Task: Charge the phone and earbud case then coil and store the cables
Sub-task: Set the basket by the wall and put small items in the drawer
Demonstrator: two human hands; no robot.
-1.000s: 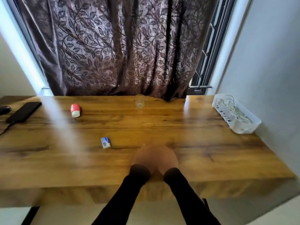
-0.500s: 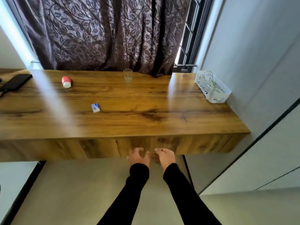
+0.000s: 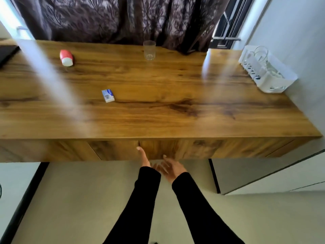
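**Both hands empty at the table's front edge, cables in the white basket**

We see a long wooden table (image 3: 158,81) under a dark patterned curtain (image 3: 114,16), pale floor (image 3: 79,199) below its front face.

At the table's right end, against the wall, sits a white slotted basket (image 3: 274,81) with white cables (image 3: 262,55) looped inside it; some loops rise above the rim. At the far-left edge we catch only a corner of a dark flat thing, probably the phone (image 3: 7,52), mostly cut off by the frame. We cannot tell whether a cable is plugged into it. We cannot make out the earbud case for sure.

Near the back edge, about centre, stands an upright clear glass (image 3: 149,50). Toward the back left lies a red-and-white container (image 3: 66,58) on its side. A small blue-and-white box (image 3: 107,95) lies flat left of centre, well apart from the rest.

Two black sleeves (image 3: 140,199) reach in from the bottom. Left hand (image 3: 144,158): fingers straight, one fingertip touching the table's front face just below the front edge, holding nothing. Right hand (image 3: 171,167): just beside the left, palm turned up and fingers spread loosely, empty, slightly blurred, in front of the table's lower edge.
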